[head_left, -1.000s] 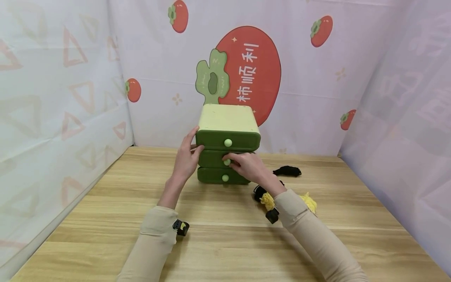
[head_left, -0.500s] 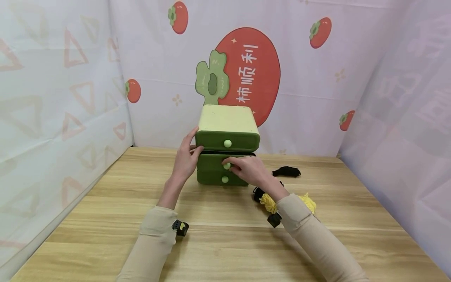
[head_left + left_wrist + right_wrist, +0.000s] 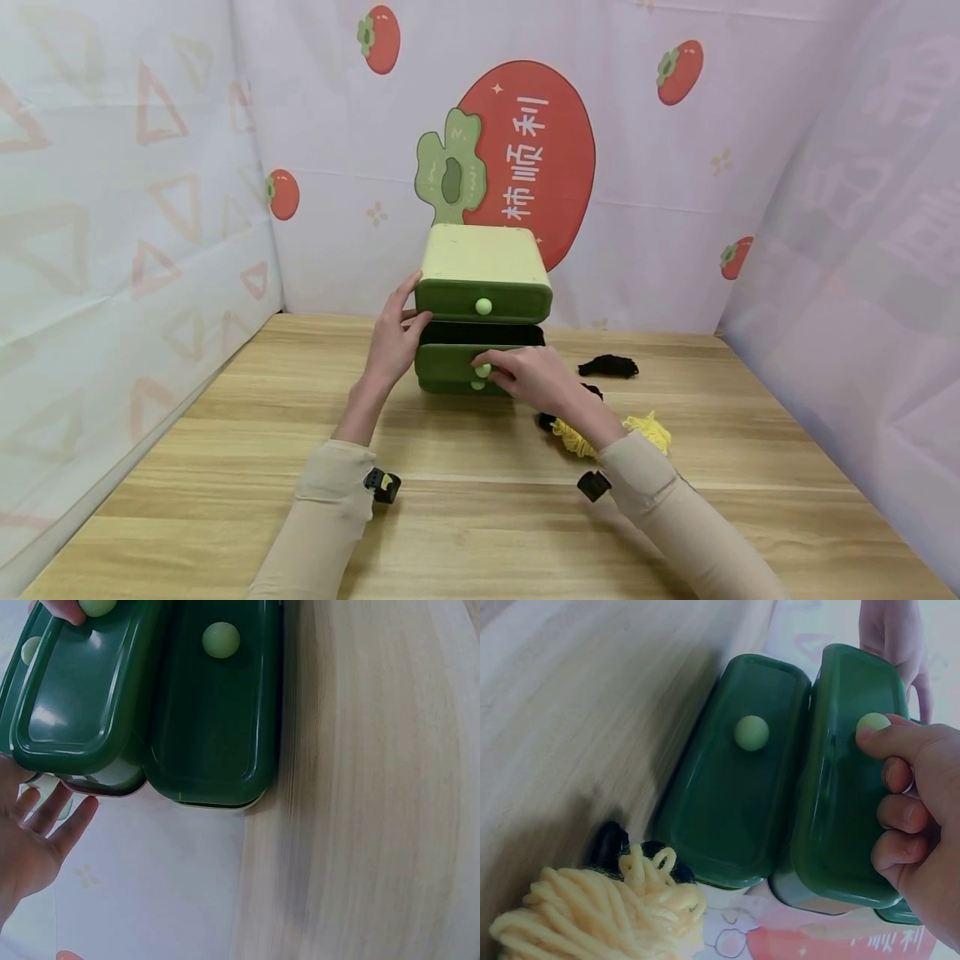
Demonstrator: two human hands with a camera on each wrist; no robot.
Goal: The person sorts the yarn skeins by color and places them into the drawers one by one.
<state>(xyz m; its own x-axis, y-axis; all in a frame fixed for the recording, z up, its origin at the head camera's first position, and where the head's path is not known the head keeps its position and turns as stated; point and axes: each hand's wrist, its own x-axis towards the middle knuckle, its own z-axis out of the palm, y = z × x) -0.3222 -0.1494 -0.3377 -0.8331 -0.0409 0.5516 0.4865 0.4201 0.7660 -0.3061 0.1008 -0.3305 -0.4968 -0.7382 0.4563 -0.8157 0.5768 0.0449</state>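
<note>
A three-drawer cabinet with a pale yellow-green top (image 3: 487, 254) and dark green drawer fronts stands on the table. My right hand (image 3: 536, 379) pinches the round light green knob (image 3: 873, 726) of the middle drawer (image 3: 444, 364) between thumb and forefinger. That drawer is pulled partway out, with a dark gap above its front. The top drawer (image 3: 450, 302) and bottom drawer (image 3: 727, 802) are closed. My left hand (image 3: 392, 337) rests against the cabinet's left side with extended fingers, its thumb by the top drawer's lower left corner.
Yellow yarn (image 3: 648, 435) lies right of the cabinet, partly behind my right wrist. Black yarn (image 3: 609, 366) lies farther back. A patterned cloth backdrop (image 3: 337, 125) rises behind the wooden table (image 3: 480, 533), and cloth walls stand on both sides.
My right hand has drawn the middle drawer out toward me, from closed to partly open. My left hand has stayed at the cabinet's left side.
</note>
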